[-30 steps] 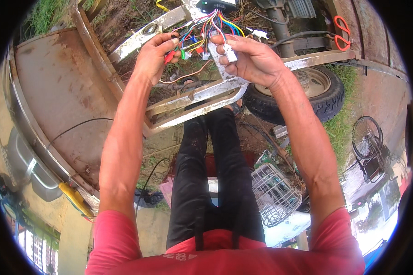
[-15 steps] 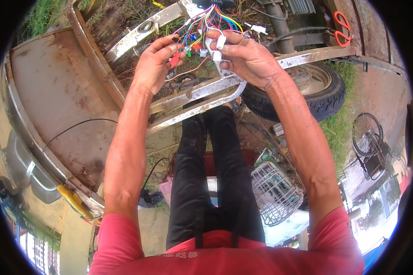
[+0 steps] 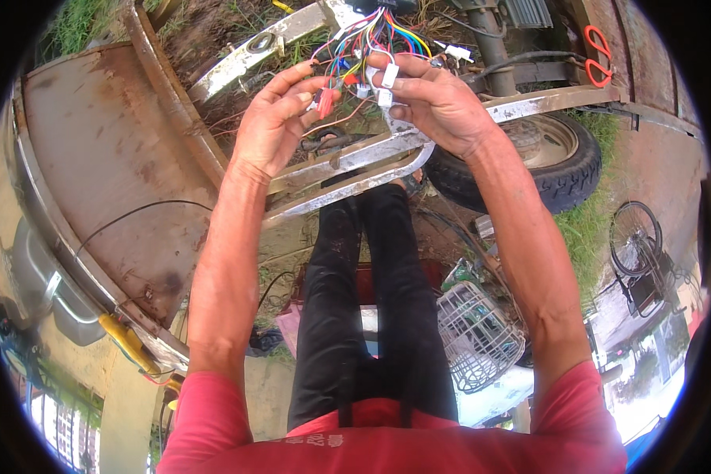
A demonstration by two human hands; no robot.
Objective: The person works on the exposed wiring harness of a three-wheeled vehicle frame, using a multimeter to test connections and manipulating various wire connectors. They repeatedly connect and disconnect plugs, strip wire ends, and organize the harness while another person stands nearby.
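Observation:
A fan of many-coloured wires (image 3: 385,33) spreads down from a dark unit at the top of the view, ending in small plastic plugs. My left hand (image 3: 275,122) has its fingers curled at a red connector (image 3: 325,103) on the left side of the bundle. Opposite it, my right hand (image 3: 444,101) pinches a white connector (image 3: 390,76) between thumb and fingers. Just below that plug, a second white connector (image 3: 385,97) hangs near the right thumb. A blue plug and other small plugs sit among the wires between the hands; their far ends are partly hidden.
A white-painted metal frame (image 3: 347,162) crosses under my hands, with a tyred wheel (image 3: 561,178) on the right. A rusty metal panel (image 3: 118,158) fills the left. Red-handled scissors (image 3: 598,57) lie at upper right. A wire basket (image 3: 480,336) stands beside my legs; a yellow tool (image 3: 126,340) is lower left.
The view has shifted slightly. My left hand and the red connector have come a little closer to my right hand, and the left fingers have loosened somewhat. My right hand keeps its pinch.

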